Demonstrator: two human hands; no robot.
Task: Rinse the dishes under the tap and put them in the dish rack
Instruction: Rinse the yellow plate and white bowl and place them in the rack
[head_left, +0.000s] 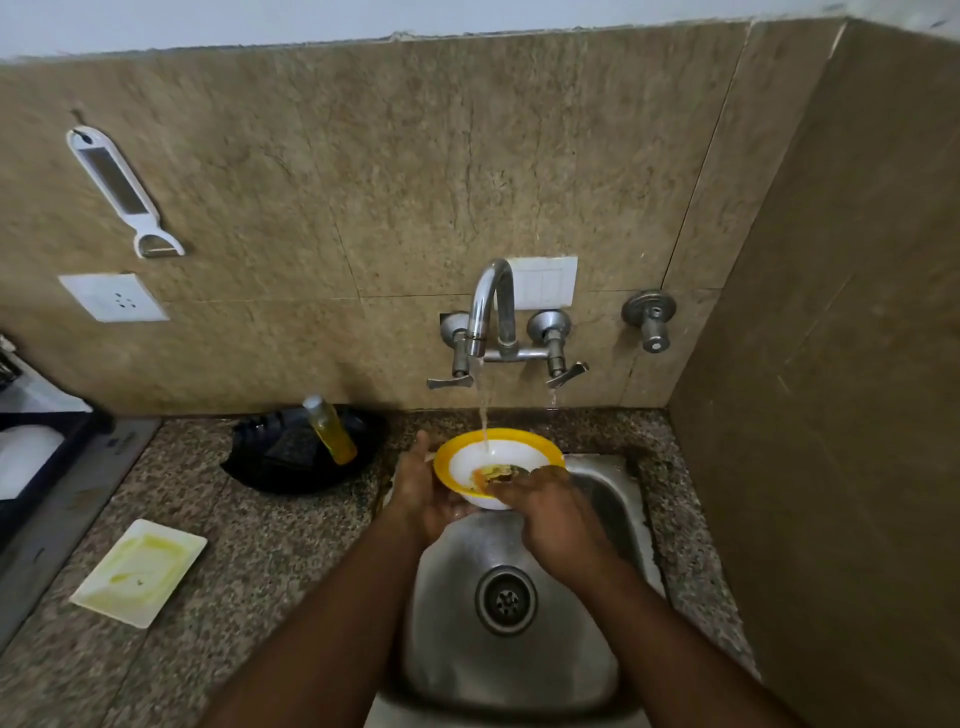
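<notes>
Yellow-rimmed bowl (493, 457), mouth tilted toward six o'clock under the tap (488, 312); left hand (421, 493) cups it, right hand (550, 509) grips its rim.

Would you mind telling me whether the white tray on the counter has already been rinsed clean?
No, the tray lies on the counter left of the sink, smeared yellow-green.
</notes>
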